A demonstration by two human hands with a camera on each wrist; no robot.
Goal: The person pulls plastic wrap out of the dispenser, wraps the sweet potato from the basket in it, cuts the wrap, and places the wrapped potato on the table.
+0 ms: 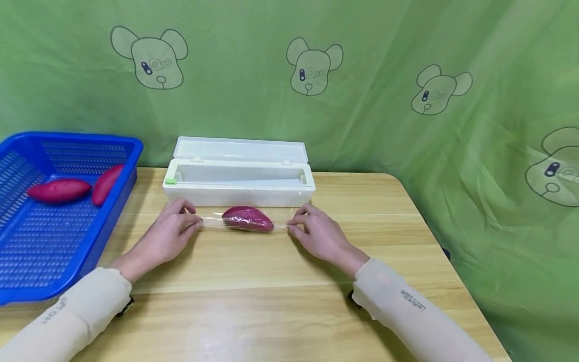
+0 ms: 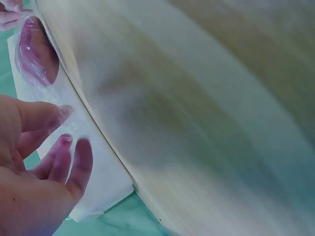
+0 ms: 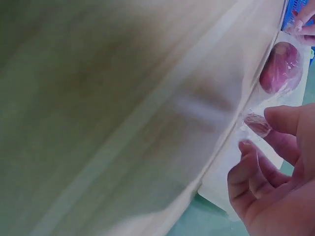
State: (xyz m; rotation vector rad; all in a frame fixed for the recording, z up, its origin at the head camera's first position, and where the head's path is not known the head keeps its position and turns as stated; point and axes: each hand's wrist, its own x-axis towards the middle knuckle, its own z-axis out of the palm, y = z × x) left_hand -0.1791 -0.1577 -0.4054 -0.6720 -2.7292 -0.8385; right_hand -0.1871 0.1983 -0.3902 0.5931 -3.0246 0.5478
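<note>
A purple sweet potato (image 1: 248, 219) lies in clear plastic wrap (image 1: 212, 220) in front of the white box, and the film stretches out to both sides of it. At the left end, my left hand (image 1: 174, 229) pinches the film between thumb and fingers. My right hand (image 1: 318, 232) pinches the opposite end the same way. In the left wrist view the wrapped sweet potato (image 2: 38, 51) shows glossy creases beyond the left thumb. The right wrist view shows film clinging around the right index fingertip, with the sweet potato (image 3: 281, 69) beyond it.
A white cling film dispenser box (image 1: 238, 196) stands behind, its lid (image 1: 239, 149) raised and a green slider (image 1: 170, 181) at its left. To the left, a blue plastic basket (image 1: 95, 246) holds two more sweet potatoes (image 1: 60, 191). A green curtain (image 1: 244, 90) hangs behind the wooden table (image 1: 253, 322).
</note>
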